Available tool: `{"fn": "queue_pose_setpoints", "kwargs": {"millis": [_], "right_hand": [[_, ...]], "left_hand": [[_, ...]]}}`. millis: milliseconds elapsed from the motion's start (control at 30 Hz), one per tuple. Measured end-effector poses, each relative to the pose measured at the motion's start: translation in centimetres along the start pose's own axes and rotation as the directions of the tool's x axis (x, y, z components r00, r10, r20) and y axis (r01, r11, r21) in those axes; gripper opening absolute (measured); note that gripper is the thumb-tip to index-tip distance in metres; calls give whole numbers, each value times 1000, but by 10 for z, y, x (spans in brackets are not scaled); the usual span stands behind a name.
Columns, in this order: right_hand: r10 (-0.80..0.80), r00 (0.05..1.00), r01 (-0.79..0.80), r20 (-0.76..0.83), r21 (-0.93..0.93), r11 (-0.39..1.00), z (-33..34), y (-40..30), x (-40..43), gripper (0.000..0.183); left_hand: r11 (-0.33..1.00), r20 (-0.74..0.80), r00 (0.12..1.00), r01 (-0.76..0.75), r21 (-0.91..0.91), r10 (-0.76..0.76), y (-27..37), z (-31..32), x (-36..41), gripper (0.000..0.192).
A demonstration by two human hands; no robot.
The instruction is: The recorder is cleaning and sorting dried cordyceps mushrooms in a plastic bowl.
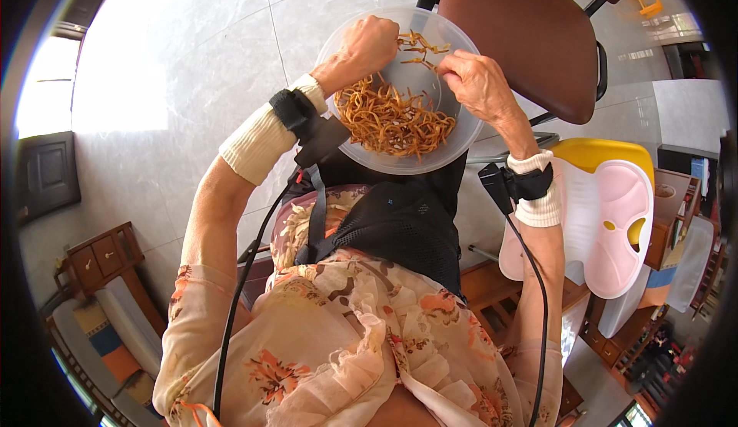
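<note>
A round, translucent plastic tub (369, 163) rests on the lap, with a heap of thin, curly yellow-brown dried strands (398, 121) along its near side. Over the tub's far left part is my left hand (372, 46), its fingers curled in with the fingertips hidden; a few strands (424, 43) stick out beside it. At the far right of the tub, my right hand (475, 84) pinches with thumb and forefinger at the end of a strand. Both wrists wear cream ribbed cuffs and black straps with devices and cables.
A brown padded chair (519, 35) stands beyond the tub on the right. Nearer on the right are a yellow seat (605, 150) and a pink and white moulded cushion (620, 219). Grey floor tiles (219, 81) spread to the left. Wooden furniture (104, 260) stands at the lower left.
</note>
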State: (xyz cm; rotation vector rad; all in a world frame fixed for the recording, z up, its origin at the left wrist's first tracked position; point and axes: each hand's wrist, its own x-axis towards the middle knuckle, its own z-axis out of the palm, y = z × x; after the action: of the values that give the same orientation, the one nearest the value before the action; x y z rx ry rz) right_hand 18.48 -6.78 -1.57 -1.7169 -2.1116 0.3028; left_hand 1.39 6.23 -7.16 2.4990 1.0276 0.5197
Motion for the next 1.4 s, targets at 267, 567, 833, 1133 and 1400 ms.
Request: {"fn": "queue_pose_setpoints", "kwargs": {"millis": [267,567,833,1133,1400], "right_hand": [[-79,980,78,181,11,997,25,4,0,17],[-298,948,307,111,-77,949,39,10,-6,9],[-168,950,184,265,-36,982,18,-2,-4,9],[-120,936,92,331,99,991,21,-10,-6,12],[-85,944,29,320,179,984,14,-19,-12,15]], "left_hand": [[999,47,998,-33,-6,33,1,-10,-5,24],[986,-52,998,-39,-161,31,7,-34,-23,23],[957,7,995,-97,-272,103,24,-38,-45,19],[939,79,995,-31,-342,61,29,-36,-59,17],[908,118,990,-23,-418,79,33,-33,-64,17]]}}
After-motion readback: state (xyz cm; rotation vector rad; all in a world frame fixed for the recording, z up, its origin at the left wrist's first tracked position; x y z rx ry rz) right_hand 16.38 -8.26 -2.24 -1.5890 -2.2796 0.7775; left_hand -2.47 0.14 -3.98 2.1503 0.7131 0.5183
